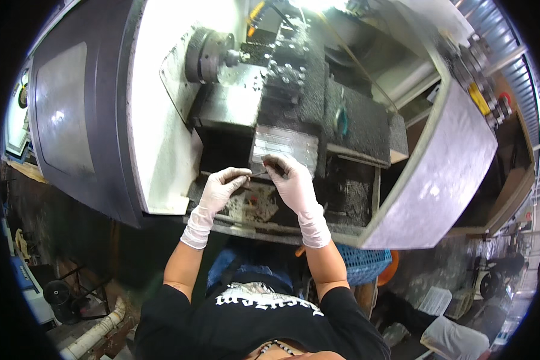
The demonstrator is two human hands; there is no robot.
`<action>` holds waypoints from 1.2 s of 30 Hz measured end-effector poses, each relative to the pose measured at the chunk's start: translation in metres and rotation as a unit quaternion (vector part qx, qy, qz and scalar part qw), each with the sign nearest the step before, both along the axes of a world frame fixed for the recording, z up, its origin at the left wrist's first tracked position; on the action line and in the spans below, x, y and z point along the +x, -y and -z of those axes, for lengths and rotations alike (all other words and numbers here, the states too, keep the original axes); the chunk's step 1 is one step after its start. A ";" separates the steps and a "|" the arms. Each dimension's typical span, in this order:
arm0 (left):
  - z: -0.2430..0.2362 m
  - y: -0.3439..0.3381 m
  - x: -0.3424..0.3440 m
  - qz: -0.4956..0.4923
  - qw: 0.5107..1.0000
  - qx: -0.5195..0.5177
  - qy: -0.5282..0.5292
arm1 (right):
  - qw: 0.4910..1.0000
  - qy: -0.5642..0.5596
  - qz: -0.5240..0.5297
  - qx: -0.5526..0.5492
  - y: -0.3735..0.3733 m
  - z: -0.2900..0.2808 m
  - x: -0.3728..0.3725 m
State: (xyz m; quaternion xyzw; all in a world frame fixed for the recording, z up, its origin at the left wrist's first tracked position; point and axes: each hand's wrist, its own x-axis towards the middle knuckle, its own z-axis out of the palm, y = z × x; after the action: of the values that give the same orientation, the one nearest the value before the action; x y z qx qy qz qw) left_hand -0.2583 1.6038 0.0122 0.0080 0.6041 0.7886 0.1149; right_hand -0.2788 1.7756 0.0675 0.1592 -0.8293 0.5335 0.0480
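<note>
Both my hands wear white gloves and are held close together in front of the open lathe. A thin dark metal pin [258, 174] spans the gap between them. My left hand [216, 189] pinches one end of it between thumb and fingertips. The other end sits in the fingers of my right hand [293, 180], which also show a small reddish-brown thing too small to make out. Just beyond the hands is the lathe's ribbed metal cover [285, 146]. Farther back, the round chuck [207, 57] faces the tool block [287, 69], which is strewn with metal chips.
A green-handled tool [342, 120] lies on the dark ledge to the right. Chips and grime coat the tray [246, 207] below my hands. The grey sliding door [84, 114] stands at left, the white housing panel [441, 180] at right. A blue basket [366, 264] sits beneath.
</note>
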 end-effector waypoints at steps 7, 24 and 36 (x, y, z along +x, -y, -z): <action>-0.001 0.010 -0.147 -0.131 0.956 0.264 -0.010 | 0.993 -0.115 0.023 0.026 0.044 -0.039 -0.135; 0.061 -0.034 -0.358 -0.131 0.859 0.494 -0.006 | 0.878 -0.324 0.018 0.351 0.051 -0.034 -0.330; 0.050 -0.049 -0.401 -0.052 0.944 0.322 -0.047 | 0.888 -0.328 0.063 0.314 0.029 -0.026 -0.369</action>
State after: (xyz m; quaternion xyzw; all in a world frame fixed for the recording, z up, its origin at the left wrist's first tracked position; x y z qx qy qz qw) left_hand -0.6589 1.6527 -0.0378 0.0505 0.3220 0.9447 0.0365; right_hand -0.6480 1.7469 0.0933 0.2799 -0.8987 0.1580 0.2983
